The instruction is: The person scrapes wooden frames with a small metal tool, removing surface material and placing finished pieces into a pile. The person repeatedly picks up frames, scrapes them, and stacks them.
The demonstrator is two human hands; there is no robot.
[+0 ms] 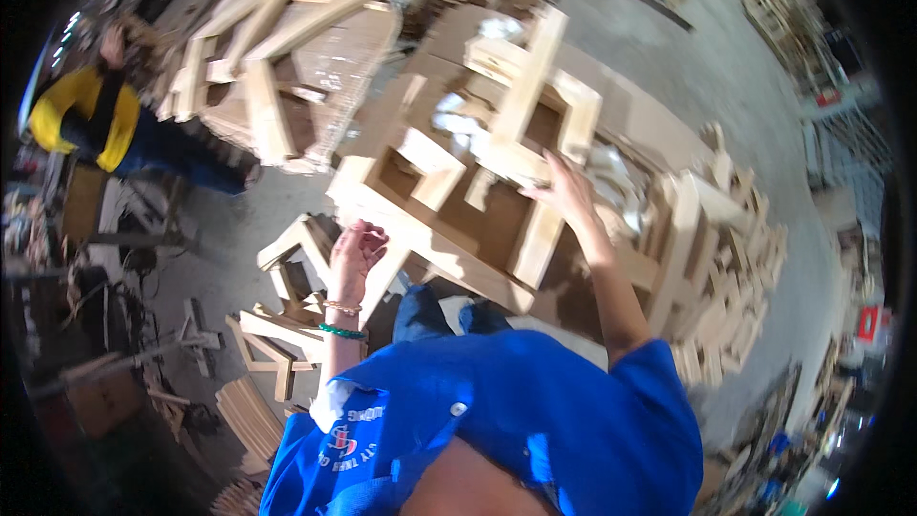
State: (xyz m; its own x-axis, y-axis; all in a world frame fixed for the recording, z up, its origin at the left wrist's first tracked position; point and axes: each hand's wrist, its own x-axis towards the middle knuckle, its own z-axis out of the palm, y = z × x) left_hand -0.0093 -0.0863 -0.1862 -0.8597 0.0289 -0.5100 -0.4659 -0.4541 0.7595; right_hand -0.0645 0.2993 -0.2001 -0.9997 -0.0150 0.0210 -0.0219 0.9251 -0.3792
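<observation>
My left hand point(358, 250) is raised near the left corner of a pale wooden frame point(449, 263), its fingers curled in; whatever they hold, if anything, is hidden. My right hand point(570, 193) reaches over the same work surface, thumb and fingers spread. Its fingertips are at the lower edge of another pale wooden frame point(525, 100), which stands tilted farther back; whether they touch it is hard to tell. Brown cardboard point(487, 229) lies under and between the frames. A short angled wood piece point(435, 177) sits inside the nearer frame.
Wooden parts point(721, 268) are piled at the right, and angled pieces point(296, 258) lie at the left on the grey floor point(650, 29). Curved wooden parts point(315, 19) rest on a cardboard-covered stack at the far left. Beyond it stands a person point(100, 119) in yellow and dark clothing.
</observation>
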